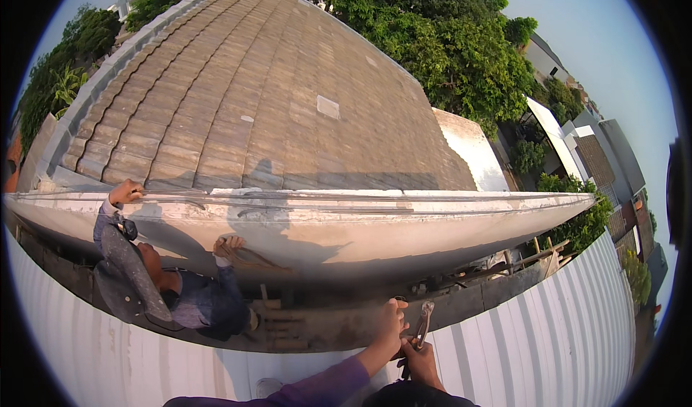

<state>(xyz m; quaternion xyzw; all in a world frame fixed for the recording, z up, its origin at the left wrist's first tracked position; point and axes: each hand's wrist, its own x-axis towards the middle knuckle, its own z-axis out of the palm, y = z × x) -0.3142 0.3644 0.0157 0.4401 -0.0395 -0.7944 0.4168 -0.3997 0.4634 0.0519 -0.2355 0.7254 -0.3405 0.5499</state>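
My right hand (424, 364) is wrapped round the dark handles of a pair of pincers (425, 319), whose metal head points up and away from me. Just to its left is my left hand (390, 329), fingers curled and the fingertips near the pincers' head. Whatever those fingers pinch is too small to make out. A co-worker in a hat (126, 277) stands below at the left. One of that person's hands (126, 192) rests on thin metal rods (317, 199) lying along the wall top; the other (228, 247) grips a bundle of thin brown strips or rods (263, 260).
A white corrugated metal roof (533, 342) lies under and around me. Past its edge runs a narrow gap with stacked wood pieces (285, 328). Beyond stand a pale plastered wall (404, 234) and a sloping tiled roof (274, 97). Bamboo poles (544, 252) stick out at the right.
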